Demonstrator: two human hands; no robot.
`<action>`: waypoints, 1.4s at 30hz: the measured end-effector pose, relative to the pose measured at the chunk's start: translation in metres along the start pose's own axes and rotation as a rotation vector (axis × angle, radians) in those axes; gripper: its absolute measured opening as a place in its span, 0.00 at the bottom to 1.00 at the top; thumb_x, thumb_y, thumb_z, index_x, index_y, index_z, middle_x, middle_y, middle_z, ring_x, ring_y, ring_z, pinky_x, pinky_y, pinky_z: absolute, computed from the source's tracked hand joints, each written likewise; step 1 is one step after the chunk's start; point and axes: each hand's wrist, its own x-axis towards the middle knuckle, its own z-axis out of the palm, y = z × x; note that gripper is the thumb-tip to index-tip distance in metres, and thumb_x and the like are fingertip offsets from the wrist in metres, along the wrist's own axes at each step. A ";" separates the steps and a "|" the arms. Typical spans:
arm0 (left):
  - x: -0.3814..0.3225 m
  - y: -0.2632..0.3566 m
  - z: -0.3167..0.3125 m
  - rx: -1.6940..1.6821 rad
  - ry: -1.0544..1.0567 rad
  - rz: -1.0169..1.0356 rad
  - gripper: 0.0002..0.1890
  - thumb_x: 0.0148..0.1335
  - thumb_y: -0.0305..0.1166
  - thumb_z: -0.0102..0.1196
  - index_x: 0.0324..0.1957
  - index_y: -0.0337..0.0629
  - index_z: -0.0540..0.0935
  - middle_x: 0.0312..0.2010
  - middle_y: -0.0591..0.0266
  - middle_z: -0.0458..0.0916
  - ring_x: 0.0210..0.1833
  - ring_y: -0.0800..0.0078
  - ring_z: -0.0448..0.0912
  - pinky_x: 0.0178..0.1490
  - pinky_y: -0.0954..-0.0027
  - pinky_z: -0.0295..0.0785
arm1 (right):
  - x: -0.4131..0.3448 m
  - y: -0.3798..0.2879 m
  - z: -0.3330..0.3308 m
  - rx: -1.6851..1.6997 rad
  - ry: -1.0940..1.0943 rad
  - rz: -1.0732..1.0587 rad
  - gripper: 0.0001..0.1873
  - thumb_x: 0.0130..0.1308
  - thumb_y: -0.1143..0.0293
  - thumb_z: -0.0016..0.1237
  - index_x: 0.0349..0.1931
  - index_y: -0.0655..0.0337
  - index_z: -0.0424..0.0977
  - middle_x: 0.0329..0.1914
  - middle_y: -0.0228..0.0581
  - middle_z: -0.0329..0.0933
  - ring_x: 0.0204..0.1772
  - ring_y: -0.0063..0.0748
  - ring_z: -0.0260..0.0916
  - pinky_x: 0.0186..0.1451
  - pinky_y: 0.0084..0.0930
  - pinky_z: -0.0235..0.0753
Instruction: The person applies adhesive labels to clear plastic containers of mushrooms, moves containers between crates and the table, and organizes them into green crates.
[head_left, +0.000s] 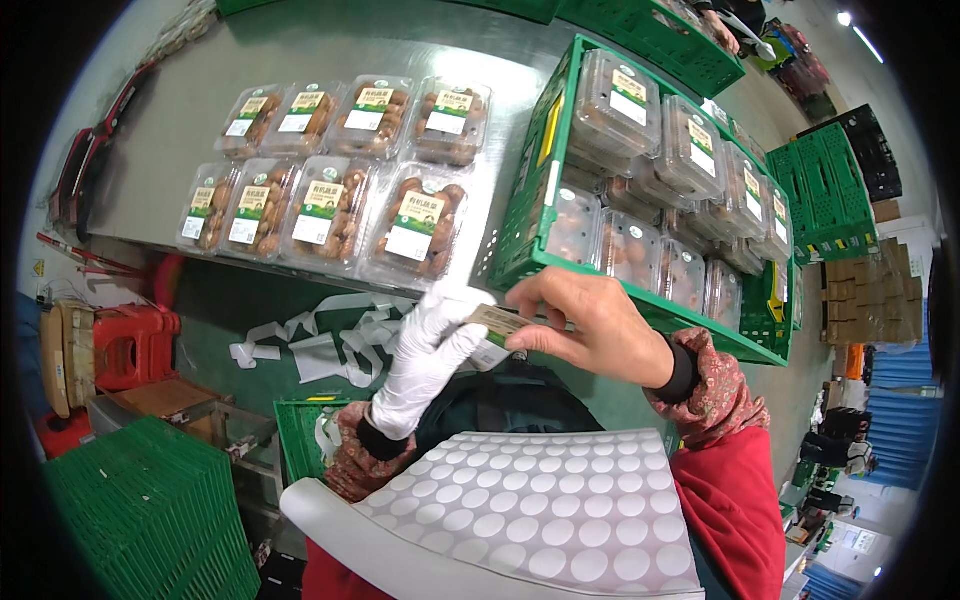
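Observation:
My left hand (431, 364), in a white glove, holds a small stack of printed labels (491, 330) in front of the steel table's edge. The bare thumb and fingers of my right hand (592, 322) close on the right edge of the labels. Beyond my hands, two rows of clear plastic clamshell boxes (416, 225) lie on the steel table (180, 112); they hold round brown produce and bear labels. To the right, a green plastic crate (540, 187) holds stacked clamshell boxes (619, 105), and labels show on the upper ones.
A white sheet with rows of round dots (517, 502) lies before my body, curled along one edge. Discarded backing strips (322, 345) litter the green floor. Stacked green crates (150, 510) stand lower left, beside a red plastic stool (135, 345). Another person's hand (720, 34) shows at top right.

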 end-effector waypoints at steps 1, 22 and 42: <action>0.008 0.010 0.013 -0.045 -0.008 0.027 0.05 0.63 0.24 0.59 0.41 0.38 0.80 0.41 0.62 0.80 0.42 0.75 0.77 0.46 0.74 0.72 | -0.003 0.007 -0.004 -0.019 0.044 -0.067 0.14 0.61 0.63 0.59 0.40 0.63 0.74 0.31 0.42 0.75 0.33 0.46 0.76 0.33 0.35 0.73; -0.008 0.015 0.028 -0.127 0.548 -0.186 0.08 0.67 0.27 0.50 0.44 0.34 0.77 0.40 0.60 0.79 0.41 0.78 0.77 0.47 0.73 0.73 | 0.027 0.240 -0.017 -0.053 0.009 0.277 0.26 0.63 0.50 0.56 0.46 0.66 0.69 0.42 0.58 0.78 0.48 0.59 0.76 0.49 0.45 0.75; 0.027 0.042 0.105 0.223 0.157 0.177 0.24 0.55 0.21 0.64 0.55 0.33 0.74 0.47 0.52 0.81 0.49 0.64 0.81 0.49 0.67 0.76 | -0.058 0.033 -0.053 -0.184 0.360 -0.457 0.10 0.56 0.73 0.62 0.33 0.64 0.74 0.23 0.36 0.71 0.22 0.34 0.72 0.23 0.29 0.70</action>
